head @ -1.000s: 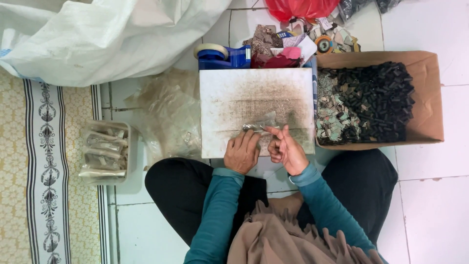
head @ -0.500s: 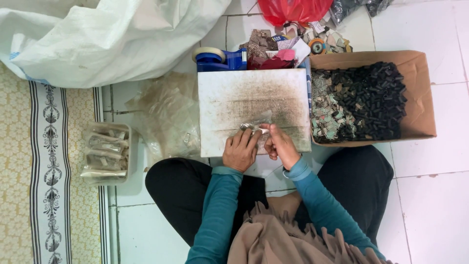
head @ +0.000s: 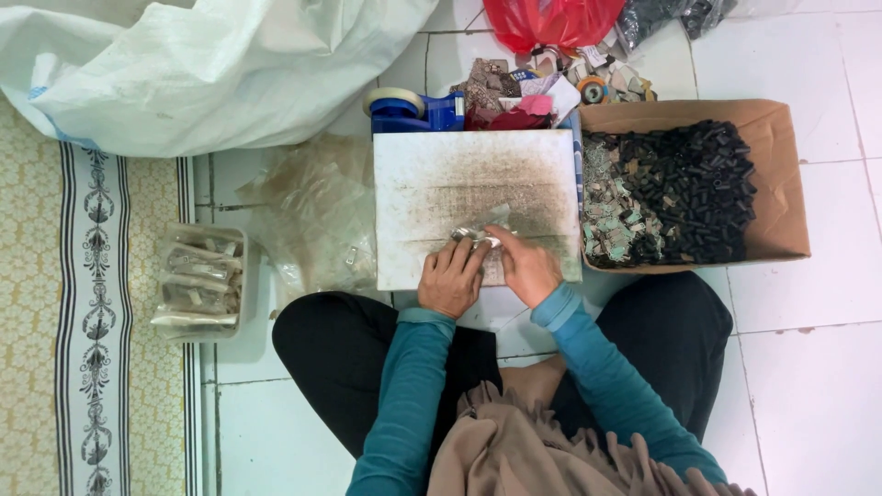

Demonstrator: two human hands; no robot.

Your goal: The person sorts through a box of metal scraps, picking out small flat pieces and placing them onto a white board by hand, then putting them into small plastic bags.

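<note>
I sit cross-legged on a tiled floor with a worn white board [head: 478, 174] in front of me. My left hand [head: 450, 277] and my right hand [head: 525, 268] rest close together on the board's near edge. Both pinch a small clear plastic packet [head: 480, 231] with something small and dark inside; what it is cannot be made out. My teal sleeves run back toward my lap.
A cardboard box [head: 781, 174] of small black pieces and paper scraps stands right of the board. A blue tape dispenser [head: 409, 108] and scraps lie behind it, near a red bag [head: 551, 20]. Left: crumpled clear plastic [head: 317, 216], a tray of filled packets [head: 197, 283], a white sack [head: 202, 64].
My hands stay at the board's near edge, working the small packet with slight finger movements. The view has shifted a little; nothing else has moved.
</note>
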